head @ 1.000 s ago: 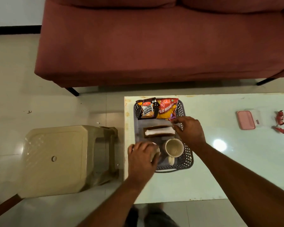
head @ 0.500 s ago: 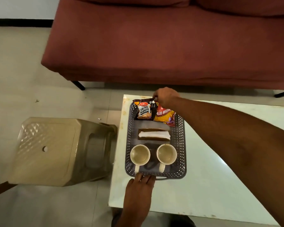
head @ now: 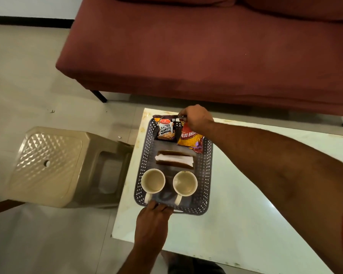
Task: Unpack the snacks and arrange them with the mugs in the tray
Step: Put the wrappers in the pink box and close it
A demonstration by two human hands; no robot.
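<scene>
Both ends of the tray (head: 206, 175) are gripped, lower centre: left hand (head: 152, 220) over its near rim, right hand (head: 196, 117) on its far handle. I judge an uneven lift could topple the mugs (head: 152, 181) or shed snack packets (head: 165, 129).

Tray (head: 205, 175): grey plastic, perforated, matt.
Mugs (head: 152, 181): cream, smooth, look like glazed ceramic.
Peanut packet (head: 165, 130), second packet (head: 190, 138): glossy printed film.
Napkins (head: 174, 159): white paper.
Tabletop (head: 246, 204): white, glossy, reflective.
Stool (head: 46, 163): beige plastic, diamond-textured top.
Sofa (head: 206, 56): maroon cloth, matt.
</scene>
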